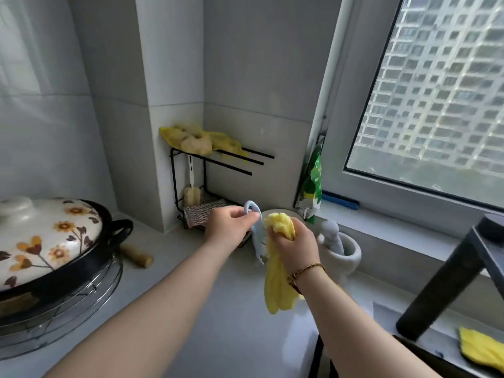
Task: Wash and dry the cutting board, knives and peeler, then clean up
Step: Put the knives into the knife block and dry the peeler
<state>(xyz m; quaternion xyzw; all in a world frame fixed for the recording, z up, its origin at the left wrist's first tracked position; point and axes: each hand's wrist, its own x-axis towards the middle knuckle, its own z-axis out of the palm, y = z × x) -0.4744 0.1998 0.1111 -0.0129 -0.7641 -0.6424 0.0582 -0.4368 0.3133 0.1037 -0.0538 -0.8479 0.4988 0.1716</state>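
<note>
Drying step, by my judgement; the left hand (231, 225) is pinching the looped top of the pale blue peeler (257, 242) between thumb and curled fingers, holding it upright over the back part of the counter (218, 309), near the far corner; probably held by the top so that the handle and blade are hanging free for wiping; the right hand (297, 241) is gripping a yellow cloth (276, 285), bunched in the fist and pressed against the peeler's right side, the loose end hanging below the wrist; both forearms are reaching forward and inward, the hands meeting almost knuckle to knuckle, the right wrist bending down; a thin bracelet (308, 270) is sitting on that wrist; whether the peeler is dry yet, cannot tell; nothing else of the washing-up is showing in this view; a black wire stand (234, 162) is occupying the far corner with more yellow cloths draped on top, likely airing; a stone mortar (349, 255) is sitting at the counter's back edge just right of the hands; a flowered pot (54, 241) is resting on a wire trivet (81, 296) at the left edge; a dark tap (447, 274) is leaning in at the right edge, another yellow cloth (480, 347) lying near its foot.
</note>
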